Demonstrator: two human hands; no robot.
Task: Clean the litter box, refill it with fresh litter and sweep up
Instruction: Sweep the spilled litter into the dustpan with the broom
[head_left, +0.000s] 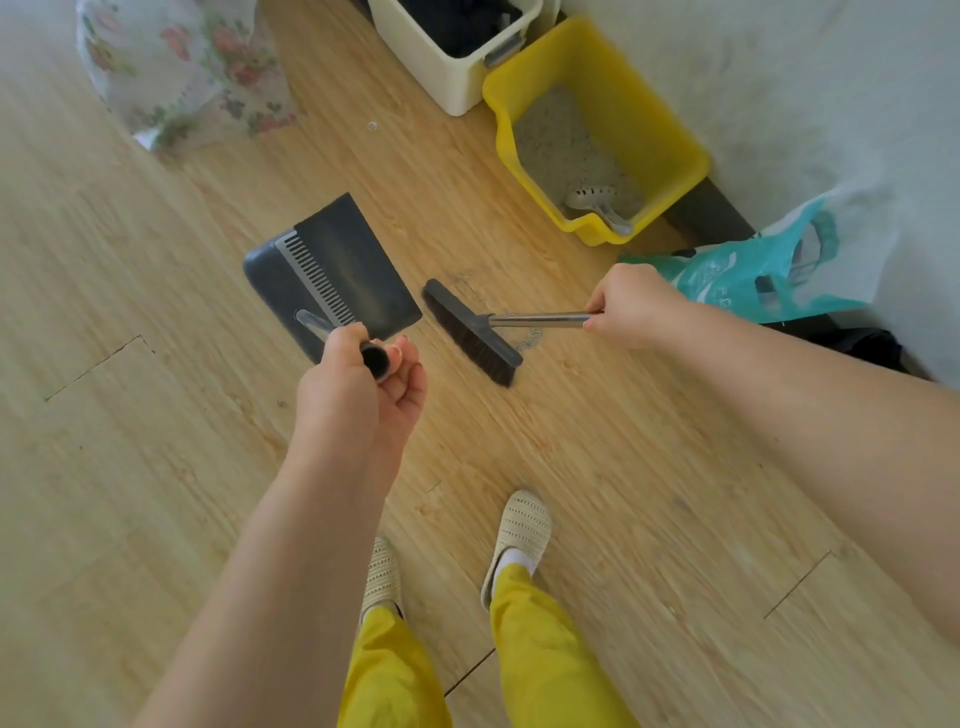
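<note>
Two bare hands work over a pale wood-plank floor (649, 493), seen from above by a person standing in yellow trousers and woven slippers. Against the wall at upper right sits a yellow litter box (670, 130) holding pale grey litter, with a slotted scoop (597, 205) resting in its near corner; a cream bin (441, 67) touches its far side. A teal and white plastic bag (769, 270) lies just beside the box, and a clear floral bag (176, 67) lies well apart at upper left. The left hand (358, 384) is closed around the upright handle of a dark dustpan (358, 275) that rests on the floor. The right hand (634, 306) grips the metal shaft of a broom (470, 332), whose bristles sit just beside the pan's lip, with a little scattered grit (527, 340) behind the head. Judging by the filled box, scooping and refilling look done; sweeping is under way, and the grit still has to go into the pan
</note>
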